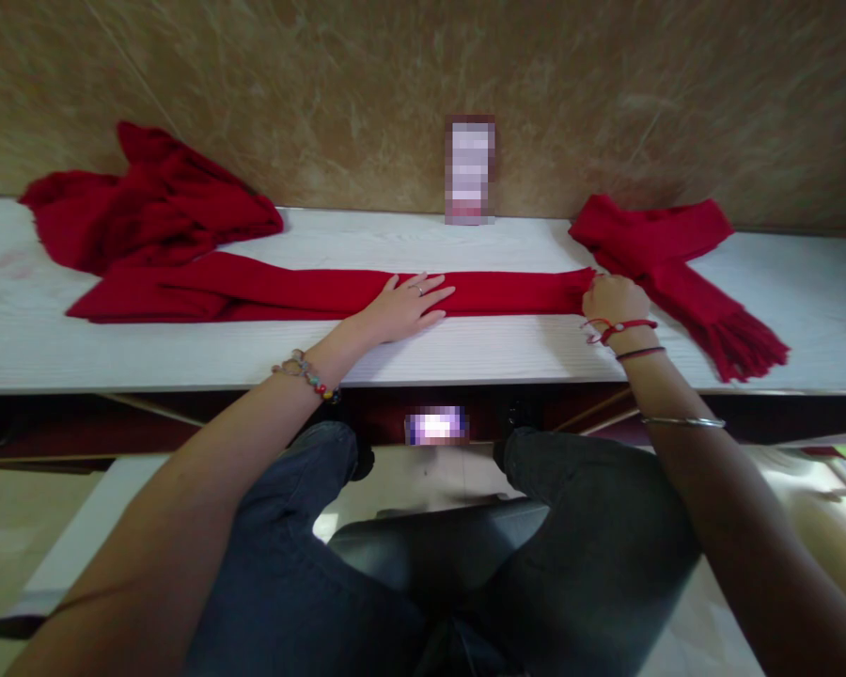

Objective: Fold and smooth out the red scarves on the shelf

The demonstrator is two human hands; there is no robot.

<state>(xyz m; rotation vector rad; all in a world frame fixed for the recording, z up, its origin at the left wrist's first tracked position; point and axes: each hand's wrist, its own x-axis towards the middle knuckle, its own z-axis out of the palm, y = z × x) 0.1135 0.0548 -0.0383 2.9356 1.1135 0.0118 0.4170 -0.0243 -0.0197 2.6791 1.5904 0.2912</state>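
Observation:
A long red scarf (296, 293) lies lengthwise on the white wooden table, folded into a narrow strip. It looks wider and looser at its left end. My left hand (410, 306) rests flat on the middle of the strip, fingers spread. Closed on the strip's right end is my right hand (615, 301), knuckles up. Just beyond that hand, another red scarf (659, 244) lies crossed over itself, its fringed end pointing toward the near edge. At the back left sits a crumpled heap of red cloth (151, 212), close to the strip.
The narrow white table (423, 362) runs against a brown marbled wall (324, 103). A blurred-out rectangular item (469, 169) stands upright at the wall. Under the tabletop, a dark red shelf holds a blurred bright object (437, 426). My knees are below the near edge.

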